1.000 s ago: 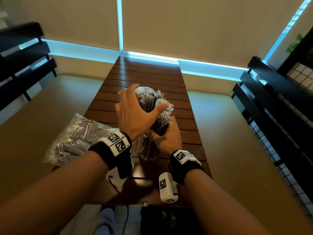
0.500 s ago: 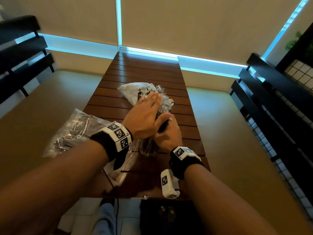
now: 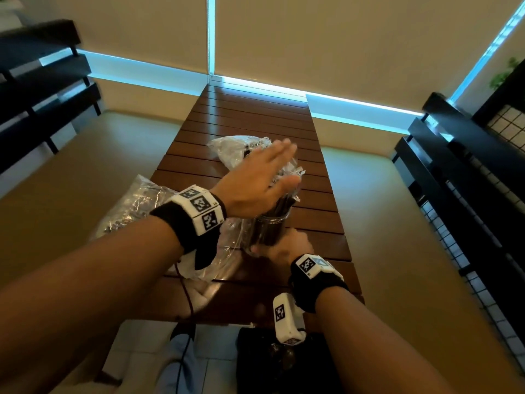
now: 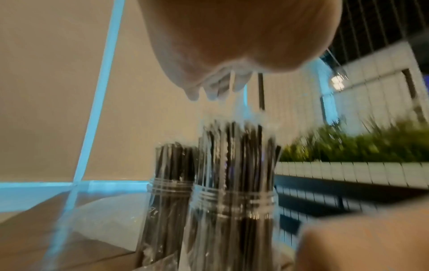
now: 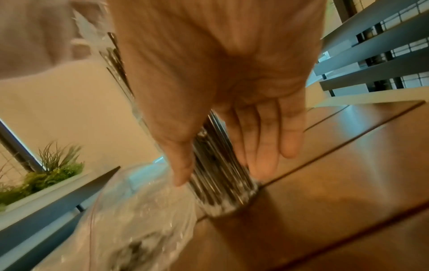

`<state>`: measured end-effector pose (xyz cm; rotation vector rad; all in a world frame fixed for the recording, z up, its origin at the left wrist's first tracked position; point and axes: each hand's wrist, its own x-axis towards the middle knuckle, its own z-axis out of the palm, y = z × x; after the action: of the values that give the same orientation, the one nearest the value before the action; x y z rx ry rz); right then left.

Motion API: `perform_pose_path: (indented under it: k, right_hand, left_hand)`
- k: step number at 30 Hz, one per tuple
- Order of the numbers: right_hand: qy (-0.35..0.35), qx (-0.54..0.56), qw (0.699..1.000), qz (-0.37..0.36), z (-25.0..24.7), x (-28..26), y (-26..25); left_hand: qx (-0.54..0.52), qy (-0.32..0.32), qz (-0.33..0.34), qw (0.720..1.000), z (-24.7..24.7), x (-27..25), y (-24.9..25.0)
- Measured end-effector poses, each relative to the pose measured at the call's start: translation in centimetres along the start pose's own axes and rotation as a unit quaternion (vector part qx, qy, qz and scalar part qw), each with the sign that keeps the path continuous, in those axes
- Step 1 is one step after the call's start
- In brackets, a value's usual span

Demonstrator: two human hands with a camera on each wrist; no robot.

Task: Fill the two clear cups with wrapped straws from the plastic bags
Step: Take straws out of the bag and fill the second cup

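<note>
A clear cup (image 3: 269,233) packed with dark wrapped straws (image 3: 284,201) stands on the wooden table (image 3: 255,118). My right hand (image 3: 287,245) grips the cup low down, thumb on one side and fingers on the other, as the right wrist view shows on the cup (image 5: 223,198). My left hand (image 3: 272,166) lies flat, fingers straight, over the straw tops; contact is unclear. The left wrist view shows this cup (image 4: 232,210) and a second filled cup (image 4: 171,185) behind it. One plastic bag (image 3: 133,206) lies left, another bag (image 3: 227,149) beyond my left hand.
The slatted table is narrow, and its side edges lie close to the cups. Dark slatted benches (image 3: 42,89) (image 3: 460,172) flank it left and right. A clear bag (image 5: 139,220) lies right beside the cup's base. A planter with greenery (image 4: 359,146) stands off to the side.
My right hand slid down from the straw bundle to the cup's base. My left hand went from spread above the straws to flat and stretched across their tops.
</note>
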<state>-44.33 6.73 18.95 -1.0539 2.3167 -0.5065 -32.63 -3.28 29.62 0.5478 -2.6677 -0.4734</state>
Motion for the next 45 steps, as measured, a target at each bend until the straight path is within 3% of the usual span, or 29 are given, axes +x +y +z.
perform_pose_path:
  k: [2,4,5,6,9,12,15,20,24,29,33,36,39,43,45]
  right_hand:
    - [-0.046,-0.099,0.994,-0.009,1.0,-0.7,0.6]
    - [-0.047,-0.161,0.984,-0.054,2.6,-1.2,0.2]
    - [-0.038,-0.174,0.980,-0.086,3.5,-1.3,-0.5]
    - [-0.022,-0.177,0.977,-0.118,4.3,-1.5,-1.4]
    - [0.012,-0.159,0.970,-0.183,6.3,-1.1,-4.1]
    - [-0.006,-0.169,0.966,-0.195,7.8,0.1,-5.6]
    - [-0.041,-0.186,0.957,-0.219,8.6,0.7,-6.6]
    - [-0.085,-0.225,0.928,-0.283,9.8,1.5,-8.6]
    - [-0.180,-0.156,0.942,-0.235,11.4,2.0,-9.9]
    - [-0.183,-0.215,0.939,-0.198,13.2,3.4,-12.1]
    - [-0.160,-0.299,0.918,-0.207,14.2,5.0,-11.8]
    - [-0.207,-0.277,0.918,-0.192,13.6,4.5,-13.3]
    - [-0.186,-0.272,0.921,-0.207,14.4,4.8,-13.4]
    - [-0.250,-0.309,0.898,-0.189,12.9,4.0,-13.8]
    - [-0.237,-0.314,0.894,-0.216,11.8,3.1,-14.8]
  left_hand:
    - [-0.085,0.140,-0.048,0.985,-1.5,-1.2,-1.1]
    - [-0.081,0.203,-0.137,0.966,-2.4,-2.5,-3.5]
    - [-0.056,0.168,-0.200,0.964,-2.6,-3.3,-5.2]
    - [-0.021,0.091,-0.264,0.960,-2.4,-4.2,-7.2]
    - [0.096,-0.141,-0.374,0.912,-1.3,-7.5,-11.9]
    - [0.091,-0.201,-0.413,0.884,0.2,-10.7,-14.5]
    - [0.069,-0.226,-0.422,0.876,1.8,-13.2,-15.8]
    - [0.044,-0.182,-0.418,0.889,3.0,-15.0,-17.0]
    - [0.033,-0.183,-0.410,0.893,2.6,-15.7,-18.6]
    - [0.039,-0.189,-0.392,0.900,1.5,-15.7,-19.2]
    - [0.048,-0.175,-0.392,0.902,2.0,-16.3,-19.5]
    - [0.049,-0.158,-0.385,0.908,2.3,-16.5,-19.6]
    - [0.049,-0.134,-0.389,0.910,2.8,-17.0,-19.7]
    - [0.054,-0.107,-0.389,0.913,3.1,-17.6,-19.9]
    - [0.062,-0.109,-0.391,0.912,3.2,-17.6,-20.0]
